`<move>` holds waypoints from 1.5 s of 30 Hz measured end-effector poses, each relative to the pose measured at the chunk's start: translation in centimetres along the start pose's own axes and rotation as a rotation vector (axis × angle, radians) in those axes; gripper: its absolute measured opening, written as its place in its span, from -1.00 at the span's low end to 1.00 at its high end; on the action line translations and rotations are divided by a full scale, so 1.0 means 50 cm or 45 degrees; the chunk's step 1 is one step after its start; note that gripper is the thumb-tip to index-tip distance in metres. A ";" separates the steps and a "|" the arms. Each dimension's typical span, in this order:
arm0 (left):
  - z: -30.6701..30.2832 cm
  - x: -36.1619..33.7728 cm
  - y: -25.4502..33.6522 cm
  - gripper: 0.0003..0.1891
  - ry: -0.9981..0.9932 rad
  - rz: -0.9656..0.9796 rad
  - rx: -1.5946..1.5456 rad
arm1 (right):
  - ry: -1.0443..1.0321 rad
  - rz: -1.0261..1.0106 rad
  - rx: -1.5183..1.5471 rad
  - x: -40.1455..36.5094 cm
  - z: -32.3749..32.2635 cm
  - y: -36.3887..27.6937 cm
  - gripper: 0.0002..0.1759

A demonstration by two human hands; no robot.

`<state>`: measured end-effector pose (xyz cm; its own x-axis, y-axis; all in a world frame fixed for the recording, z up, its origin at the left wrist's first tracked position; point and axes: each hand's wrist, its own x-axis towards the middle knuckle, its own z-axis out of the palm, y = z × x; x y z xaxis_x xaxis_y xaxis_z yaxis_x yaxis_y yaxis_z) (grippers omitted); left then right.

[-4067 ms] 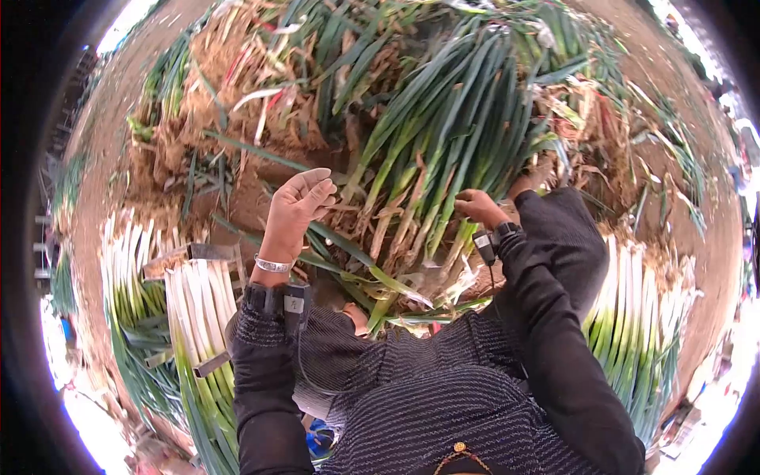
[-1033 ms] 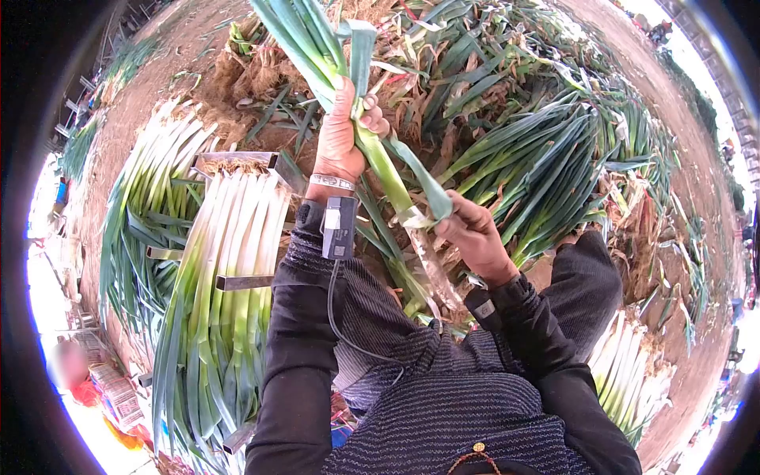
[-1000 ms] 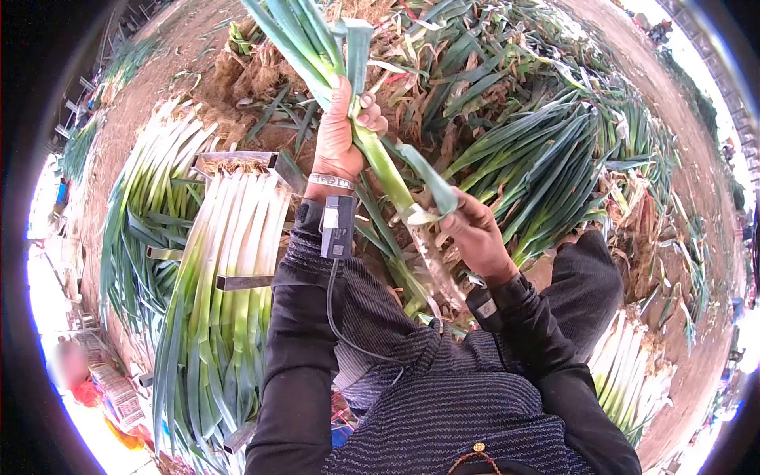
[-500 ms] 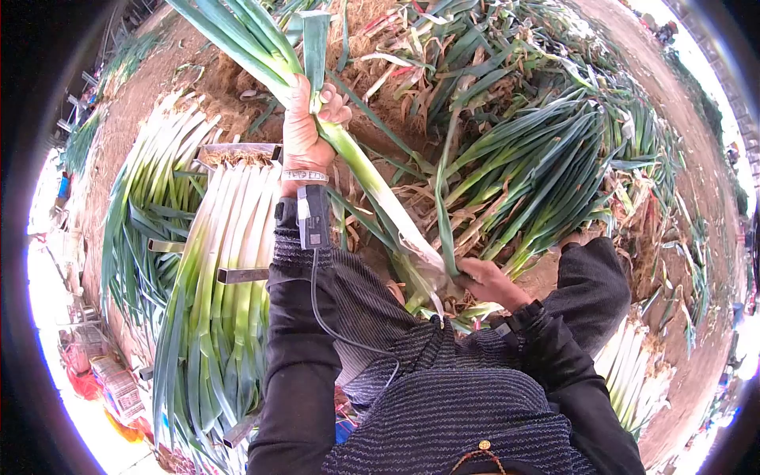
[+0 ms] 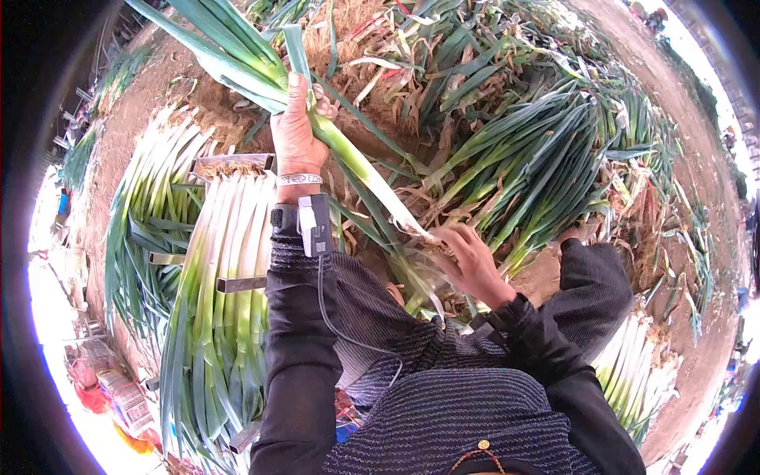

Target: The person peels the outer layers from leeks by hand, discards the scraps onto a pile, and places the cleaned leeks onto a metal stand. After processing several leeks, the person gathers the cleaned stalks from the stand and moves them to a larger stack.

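A long leek (image 5: 356, 154) slants across the middle, its green leaves up at the left and its white root end low at the right. My left hand (image 5: 299, 134) is closed around its stalk just below where the leaves fan out. Beside the root end is my right hand (image 5: 469, 264), fingers loosely bent and a little apart, fingertips right at the roots. No leaf shows in that hand. Loose peelings and a thin clear sheet lie under the root end, between my legs.
At left, trimmed leeks (image 5: 226, 261) lie side by side on a metal rack (image 5: 241, 283), with another bundle (image 5: 150, 198) beyond. Untrimmed leeks (image 5: 530, 174) are heaped at right, and stripped leaves (image 5: 475, 55) cover the ground behind. More white-stalked leeks (image 5: 629, 368) lie at lower right.
The long green leaf that my right hand was pulling down is gone from the leek. My right hand has risen slightly to the root end, its fingers looser. My left hand has shifted slightly left.
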<state>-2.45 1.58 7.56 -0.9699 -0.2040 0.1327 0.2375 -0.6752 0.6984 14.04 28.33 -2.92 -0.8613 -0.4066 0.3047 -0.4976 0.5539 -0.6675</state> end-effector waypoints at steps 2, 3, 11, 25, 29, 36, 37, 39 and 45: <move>-0.002 0.002 -0.011 -0.57 0.027 0.002 0.017 | 0.133 -0.108 -0.143 0.048 0.004 -0.029 -0.51; -0.005 0.003 -0.016 -0.57 0.060 0.013 0.029 | 0.134 -0.104 -0.141 0.059 0.014 -0.026 -0.51; -0.005 -0.016 -0.021 -0.67 0.233 0.083 0.034 | 0.373 -0.019 -0.196 0.066 0.059 -0.007 -0.68; 0.005 -0.003 -0.044 -0.72 0.318 0.061 0.001 | 0.401 0.058 -0.182 0.084 0.048 0.019 -0.78; 0.008 -0.006 -0.049 -0.73 0.331 0.051 0.004 | 0.382 0.011 -0.170 0.082 0.052 0.031 -0.78; 0.007 0.001 -0.044 -0.75 0.544 0.049 0.045 | 0.386 -0.160 -0.330 0.077 0.040 0.027 -0.76; 0.000 -0.010 -0.042 -0.76 0.623 0.038 0.052 | 0.373 -0.155 -0.346 0.063 0.037 0.013 -0.77; -0.011 -0.007 -0.034 -0.78 0.691 0.022 0.033 | 0.338 -0.201 -0.346 0.064 0.023 0.009 -0.78; -0.079 0.033 -0.033 -0.77 0.733 -0.076 -0.013 | 0.155 -0.340 -0.107 0.063 -0.045 0.009 -0.80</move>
<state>-4.22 -0.45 3.83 -0.7973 -0.5163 -0.3128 0.1868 -0.7038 0.6854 10.87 28.94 -0.73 -0.7023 -0.4585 0.5446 -0.7105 0.4993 -0.4959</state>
